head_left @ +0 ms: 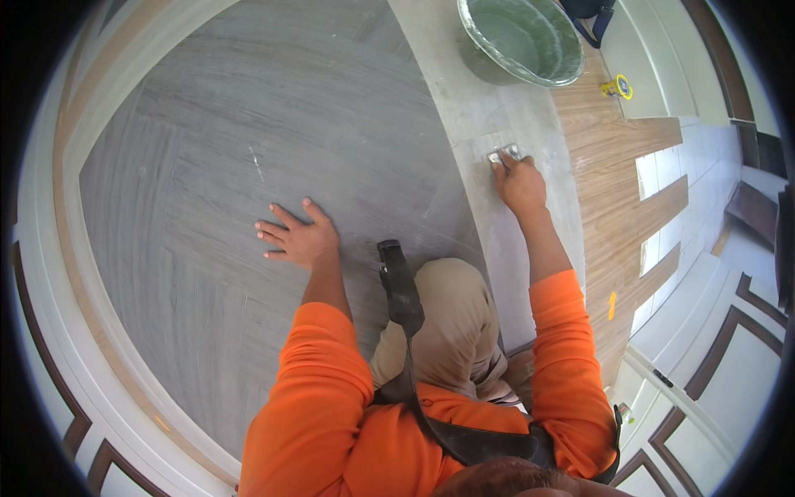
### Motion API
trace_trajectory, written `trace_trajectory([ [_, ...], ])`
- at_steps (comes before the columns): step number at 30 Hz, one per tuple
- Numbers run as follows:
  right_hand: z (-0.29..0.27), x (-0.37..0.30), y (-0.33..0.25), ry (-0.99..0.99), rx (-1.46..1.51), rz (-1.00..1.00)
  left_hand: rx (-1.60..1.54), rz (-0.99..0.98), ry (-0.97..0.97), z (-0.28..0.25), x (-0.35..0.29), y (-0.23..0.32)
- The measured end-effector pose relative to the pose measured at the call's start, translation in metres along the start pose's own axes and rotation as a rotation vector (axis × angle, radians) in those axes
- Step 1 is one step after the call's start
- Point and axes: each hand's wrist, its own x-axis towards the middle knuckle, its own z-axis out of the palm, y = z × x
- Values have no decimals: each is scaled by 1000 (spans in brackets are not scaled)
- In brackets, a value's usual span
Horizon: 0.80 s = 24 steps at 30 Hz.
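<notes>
My left hand point(305, 238) lies flat on the grey wood-patterned floor point(323, 124), its fingers spread and holding nothing. Over to the right, my right hand point(522, 184) grips a small, flat, whitish-grey piece point(503, 155) between thumb and fingers. That piece is pressed against a pale grey strip point(472, 112) running between the grey floor and the brown planks. Its exact kind is hard to make out, as my fingers cover part of it. Beyond my right hand, a green bucket point(474, 43) with whitish smears holds cloudy liquid and stands partly on the strip.
Brown wood-look planks point(600, 178) with a stepped edge lie on the right, bordering white tiles point(704, 178). A small yellow-rimmed tub point(617, 87) stands near the far right wall. My bent knee point(451, 311) and a hanging black strap point(401, 290) are between my arms.
</notes>
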Motion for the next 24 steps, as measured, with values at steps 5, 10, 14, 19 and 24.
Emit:
trace_trajectory([
  [5, -2, -24, 11, -51, -10, 57, 10, 8, 35, 4, 2, 3],
  [10, -5, -8, 1, -9, 21, 54, 5, 5, 21, 0, 1, 6],
  [14, -2, -14, 5, -51, 8, 72, -8, 6, 37, 4, 1, 2],
  [19, 6, -15, 5, 58, 13, 76, -2, 16, 41, 5, 0, 3],
  [24, 5, -6, 6, 90, 8, 35, -21, -5, 10, 0, 1, 3],
])
